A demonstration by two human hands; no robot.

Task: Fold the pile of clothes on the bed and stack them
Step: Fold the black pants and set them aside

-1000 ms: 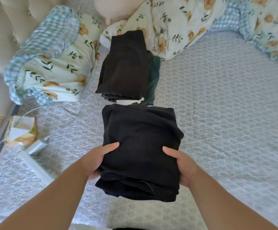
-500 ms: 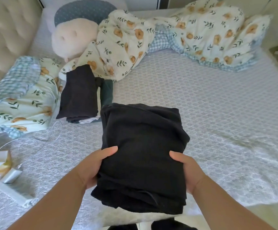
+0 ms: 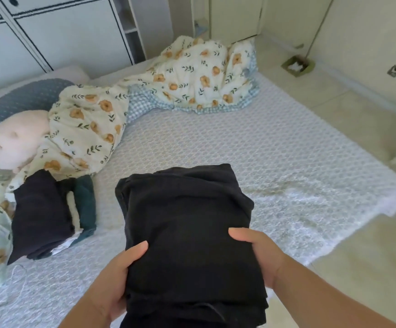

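A folded black garment is held up above the near edge of the bed. My left hand grips its left side with the thumb on top. My right hand grips its right side the same way. To the left, a stack of folded clothes lies on the bed, a dark garment on top with a white and a teal piece showing beneath.
A floral duvet is bunched along the far side. A pink plush toy and a grey pillow lie at the left. White cabinets stand behind. A tiled floor lies to the right of the bed.
Both hands have lifted the black folded garment off the bed and carried it to the right. The view has swung up and right, so the folded stack now sits far left.
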